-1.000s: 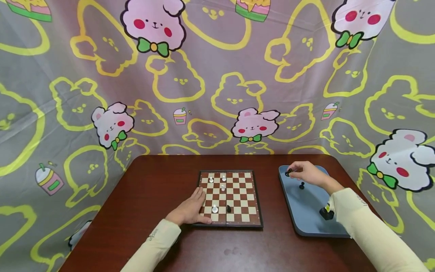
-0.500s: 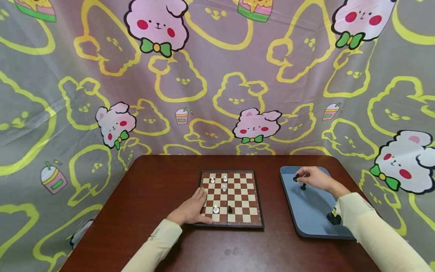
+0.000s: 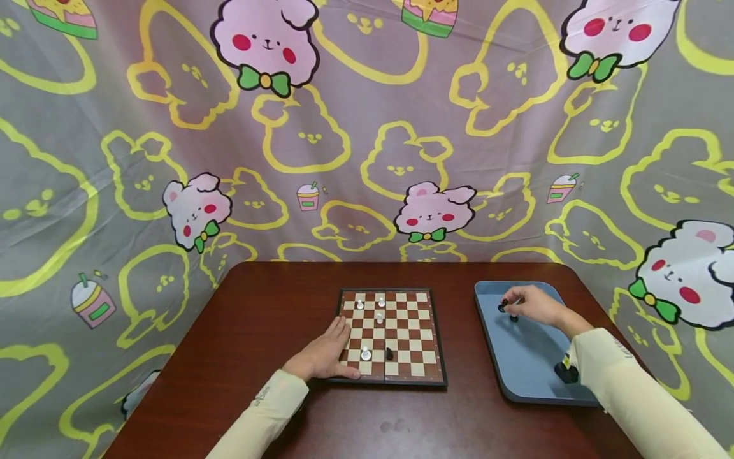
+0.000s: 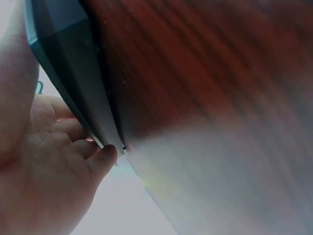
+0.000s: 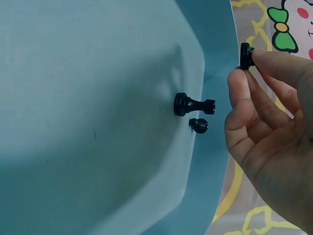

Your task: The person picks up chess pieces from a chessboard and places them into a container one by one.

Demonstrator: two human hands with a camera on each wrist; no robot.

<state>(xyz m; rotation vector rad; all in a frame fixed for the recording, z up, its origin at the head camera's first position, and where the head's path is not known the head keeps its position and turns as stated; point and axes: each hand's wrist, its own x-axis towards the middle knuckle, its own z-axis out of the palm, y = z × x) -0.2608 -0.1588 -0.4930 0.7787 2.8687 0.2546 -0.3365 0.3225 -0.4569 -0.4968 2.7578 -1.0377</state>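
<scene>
My right hand is over the far end of the blue-grey tray, pinching a black chess piece between thumb and fingertips. Its round base shows in the right wrist view; the fingers hide the rest. Beneath that hand, a black rook stands in the tray beside a smaller round-headed black piece. My left hand rests along the left edge of the chessboard, fingers extended and thumb at the near edge. In the left wrist view, fingertips touch the board's dark side.
Several white chess pieces stand on the board's left half, among them a white piece near the front. Close to it is a black piece by the centre fold. Brown tabletop surrounds board and tray; a patterned cloth hangs behind.
My right hand, still pinching the black piece, has shifted slightly right and nearer to me over the tray. My left hand keeps its place on the board's edge.
</scene>
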